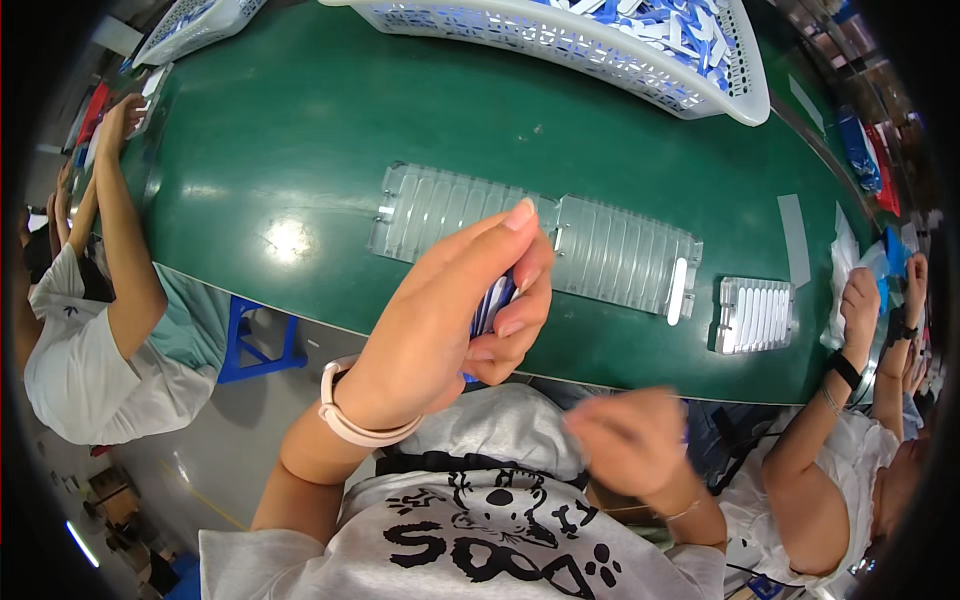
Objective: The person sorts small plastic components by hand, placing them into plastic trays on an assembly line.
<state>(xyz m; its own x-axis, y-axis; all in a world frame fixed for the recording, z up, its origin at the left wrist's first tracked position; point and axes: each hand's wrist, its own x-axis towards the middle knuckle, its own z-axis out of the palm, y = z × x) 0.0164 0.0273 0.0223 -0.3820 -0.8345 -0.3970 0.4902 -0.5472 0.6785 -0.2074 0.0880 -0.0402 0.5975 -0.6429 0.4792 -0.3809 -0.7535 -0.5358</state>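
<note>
My left hand [430, 310] is raised over the table's near edge, its fingers curled round a bundle of slim blue-and-white plastic sticks [492, 303]. Lower and to the right, in front of my shirt, my right hand [635, 435] is smeared by motion; whether it holds anything cannot be made out. Beyond my left hand lies a long clear plastic tray [610, 250] with ribbed slots, partly hidden by my fingers. One white stick [678, 292] lies in its right end slot. Farther right is a small clear case [755, 315] with a row of white sticks.
A white perforated basket [540, 38] heaped with blue and white sticks stands at the far side of the green table [280, 130]. Another basket [195, 30] is at the far left. Co-workers sit on both sides. A blue stool [255, 340] stands at the left.
</note>
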